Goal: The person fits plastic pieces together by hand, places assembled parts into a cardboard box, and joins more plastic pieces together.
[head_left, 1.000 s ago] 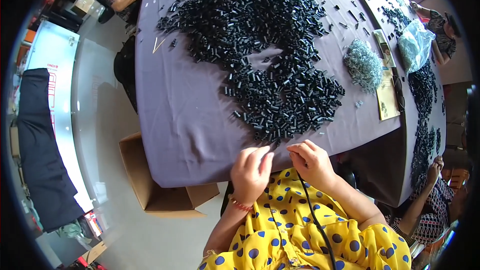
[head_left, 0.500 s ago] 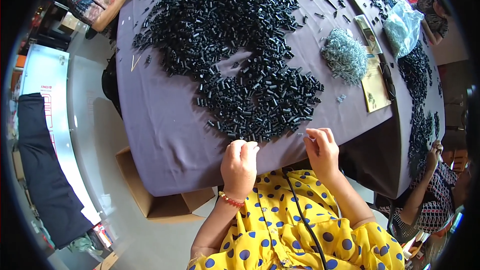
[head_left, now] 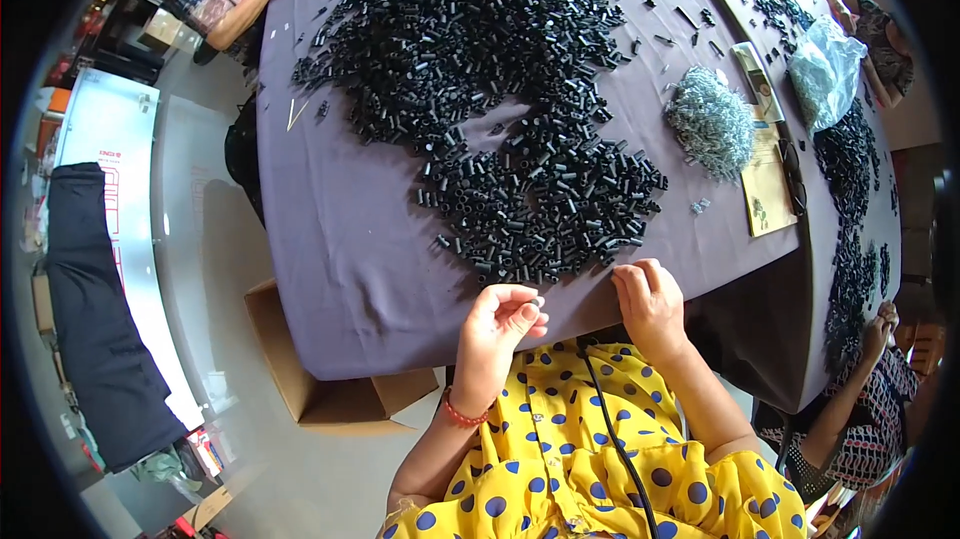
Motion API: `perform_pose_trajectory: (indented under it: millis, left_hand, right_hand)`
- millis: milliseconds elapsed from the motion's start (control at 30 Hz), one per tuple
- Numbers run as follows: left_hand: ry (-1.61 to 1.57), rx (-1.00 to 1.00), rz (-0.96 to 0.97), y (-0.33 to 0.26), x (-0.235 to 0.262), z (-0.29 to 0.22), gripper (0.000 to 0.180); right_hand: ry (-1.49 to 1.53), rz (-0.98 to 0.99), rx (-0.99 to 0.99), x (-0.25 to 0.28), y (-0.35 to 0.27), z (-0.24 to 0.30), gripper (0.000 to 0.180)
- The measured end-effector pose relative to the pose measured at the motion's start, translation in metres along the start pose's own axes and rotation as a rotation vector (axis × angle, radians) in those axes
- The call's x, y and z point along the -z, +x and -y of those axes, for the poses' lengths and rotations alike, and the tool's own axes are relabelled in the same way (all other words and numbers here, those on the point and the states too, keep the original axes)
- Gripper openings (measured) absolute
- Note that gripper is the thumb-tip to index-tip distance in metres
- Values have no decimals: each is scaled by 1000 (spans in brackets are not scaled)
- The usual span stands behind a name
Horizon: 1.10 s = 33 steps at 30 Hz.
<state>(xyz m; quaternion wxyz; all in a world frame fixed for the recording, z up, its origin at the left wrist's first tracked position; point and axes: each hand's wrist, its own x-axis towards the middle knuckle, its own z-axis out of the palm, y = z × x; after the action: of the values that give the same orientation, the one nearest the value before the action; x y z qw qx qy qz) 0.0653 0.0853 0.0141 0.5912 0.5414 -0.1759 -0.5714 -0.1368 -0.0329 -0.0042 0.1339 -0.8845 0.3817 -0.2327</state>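
A large heap of short black plastic tubes [head_left: 540, 209] spreads over the cloth-covered table. Just in front of its near edge is my left hand [head_left: 497, 334], palm turned up, thumb and forefinger pinched together. A tiny greyish bit shows at those fingertips, too small to name. My right hand [head_left: 652, 311] is at the table's near side, right of the heap, fingers bent down and pressed together at the cloth. What they hold, if anything, is hidden. Farther right lies a mound of small clear plastic pieces [head_left: 710, 124], with a few loose clear pieces [head_left: 700, 206] nearer me.
Beside the clear mound are a yellow booklet [head_left: 768, 184] and dark glasses [head_left: 793, 174]. An open cardboard box [head_left: 345, 404] stands below the table's left corner. A clear plastic bag [head_left: 828, 69] and more black parts lie on the right-hand table. Other people sit at the far left and right.
My left hand has rolled from back-up to palm-up, showing its pinched fingertips. My right fingers have closed down at the cloth, where a small clear piece lay before. The whole view has shifted slightly.
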Motion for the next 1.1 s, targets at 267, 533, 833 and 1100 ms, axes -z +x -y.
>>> perform_pose_trajectory:
  millis: [267,533,833,1100]
  left_hand:
    - [-404,211,86,4,5,-4,21]
    - [-586,272,150,7,7,-8,28]
    - [-634,267,238,8,12,-3,22]
    - [-416,106,98,6,-2,1,18]
  right_hand:
    - [-1,42,-75,1,6,-2,17]
    - [614,133,-368,15,14,13,16]
    - [1114,335,-551,24,30,38,8]
    - [1224,242,-492,13,27,57,23]
